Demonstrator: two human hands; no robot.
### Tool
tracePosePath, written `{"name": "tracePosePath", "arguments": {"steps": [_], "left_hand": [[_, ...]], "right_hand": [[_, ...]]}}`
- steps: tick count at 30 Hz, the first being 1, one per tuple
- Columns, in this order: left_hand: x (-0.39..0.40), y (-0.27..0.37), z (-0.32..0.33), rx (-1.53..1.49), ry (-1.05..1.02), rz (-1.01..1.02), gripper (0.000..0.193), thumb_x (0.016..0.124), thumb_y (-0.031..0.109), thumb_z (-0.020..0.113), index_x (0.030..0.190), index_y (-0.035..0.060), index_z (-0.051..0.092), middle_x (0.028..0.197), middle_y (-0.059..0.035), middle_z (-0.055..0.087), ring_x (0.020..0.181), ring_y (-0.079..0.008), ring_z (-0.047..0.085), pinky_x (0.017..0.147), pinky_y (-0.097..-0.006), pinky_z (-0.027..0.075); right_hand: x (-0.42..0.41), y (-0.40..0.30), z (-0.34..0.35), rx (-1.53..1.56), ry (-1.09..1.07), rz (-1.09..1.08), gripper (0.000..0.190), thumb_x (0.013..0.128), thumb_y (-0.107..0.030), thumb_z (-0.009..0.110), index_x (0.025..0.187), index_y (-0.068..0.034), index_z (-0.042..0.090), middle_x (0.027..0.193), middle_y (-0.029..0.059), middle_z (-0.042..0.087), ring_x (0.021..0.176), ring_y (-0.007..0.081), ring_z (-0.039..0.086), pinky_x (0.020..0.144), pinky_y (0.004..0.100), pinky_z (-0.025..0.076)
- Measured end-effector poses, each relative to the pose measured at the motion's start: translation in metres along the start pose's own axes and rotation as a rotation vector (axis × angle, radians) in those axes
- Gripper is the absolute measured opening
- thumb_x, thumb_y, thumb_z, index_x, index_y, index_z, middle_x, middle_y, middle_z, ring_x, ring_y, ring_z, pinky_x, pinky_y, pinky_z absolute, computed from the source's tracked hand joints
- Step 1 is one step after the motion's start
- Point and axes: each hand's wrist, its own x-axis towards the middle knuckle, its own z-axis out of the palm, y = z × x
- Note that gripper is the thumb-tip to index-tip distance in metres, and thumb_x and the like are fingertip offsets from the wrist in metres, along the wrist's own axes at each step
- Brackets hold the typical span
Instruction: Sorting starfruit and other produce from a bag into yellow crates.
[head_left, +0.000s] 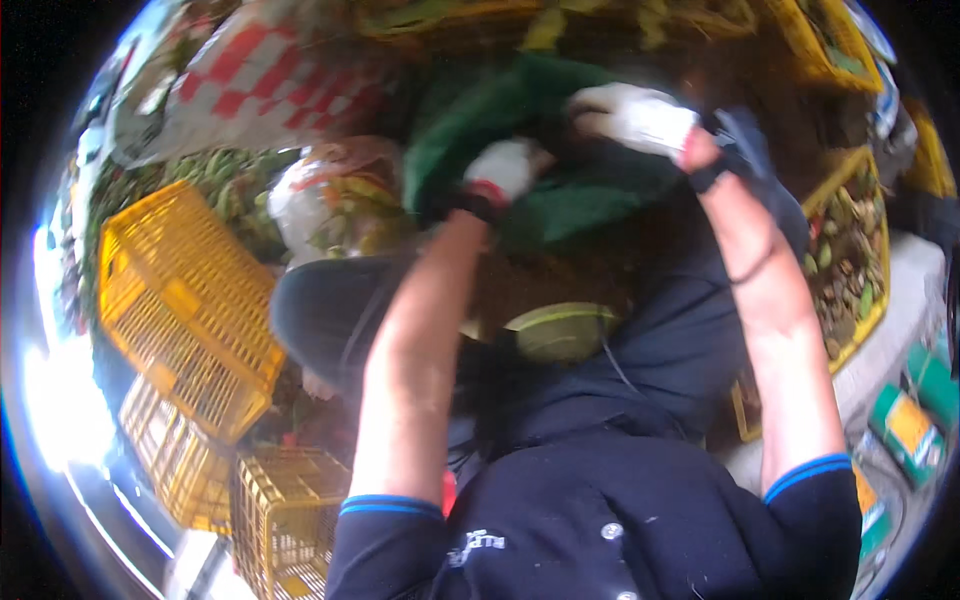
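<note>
A dark green sack or cloth (592, 206) spreads in a ring before me, its middle dark. My left hand (506, 169), in a white work glove with a red cuff, reaches over its near left part; the fingertips are blurred. Across the far right of the ring is my right hand (634, 116), gloved the same way, fingers pointing left. Motion blur hides whether either hand grips the green material. Between my legs sits a yellow-green rounded object (562, 331), perhaps a bowl.
Yellow plastic crates (187, 300) lean and stack at left, near a clear bag of produce (341, 199) and a red-and-white checked sack (262, 82). Green pods or fruit (225, 180) are heaped behind. At right are a yellow crate of produce (847, 262) and green containers (904, 435).
</note>
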Motion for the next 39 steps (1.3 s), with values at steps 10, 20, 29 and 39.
{"name": "tracePosePath", "arguments": {"steps": [10,20,29,39], "left_hand": [[-0.082,0.14,-0.11,-0.41,0.401,0.117,0.031,0.09,0.026,0.061,0.113,0.0085,0.068,0.106,-0.0167,0.069,0.095,-0.0322,0.067,0.085,-0.0389,0.052],[-0.276,-0.122,-0.208,-0.691,1.347,-0.582,0.037,0.093,0.021,0.062,0.125,0.0012,0.061,0.108,-0.0125,0.068,0.096,-0.0208,0.066,0.085,-0.0327,0.054],[-0.247,-0.231,-0.056,-0.029,1.187,-0.921,0.049,0.086,0.021,0.062,0.133,0.0085,0.056,0.133,-0.0176,0.058,0.122,-0.0312,0.056,0.103,-0.0386,0.044],[-0.228,-0.277,-0.084,0.622,0.467,-0.748,0.024,0.093,0.017,0.045,0.104,0.0166,0.066,0.097,-0.0096,0.063,0.093,-0.0273,0.062,0.075,-0.0419,0.049]], "right_hand": [[-0.04,-0.016,-0.007,0.276,0.025,0.12,0.031,0.091,-0.018,0.054,0.114,-0.001,0.065,0.104,0.0173,0.069,0.099,0.0322,0.066,0.087,0.0376,0.049],[-0.029,-0.045,0.009,0.236,-0.079,0.267,0.033,0.092,-0.015,0.057,0.122,0.0,0.062,0.106,0.0165,0.07,0.098,0.0228,0.066,0.087,0.03,0.049],[-0.03,-0.088,0.026,0.283,-0.101,0.358,0.034,0.092,-0.011,0.056,0.123,0.002,0.06,0.111,0.0159,0.069,0.101,0.0228,0.065,0.091,0.0313,0.048],[-0.055,-0.085,0.039,0.253,-0.072,0.383,0.033,0.091,-0.013,0.059,0.12,0.002,0.062,0.109,0.0196,0.069,0.101,0.0284,0.066,0.089,0.0336,0.049]]}}
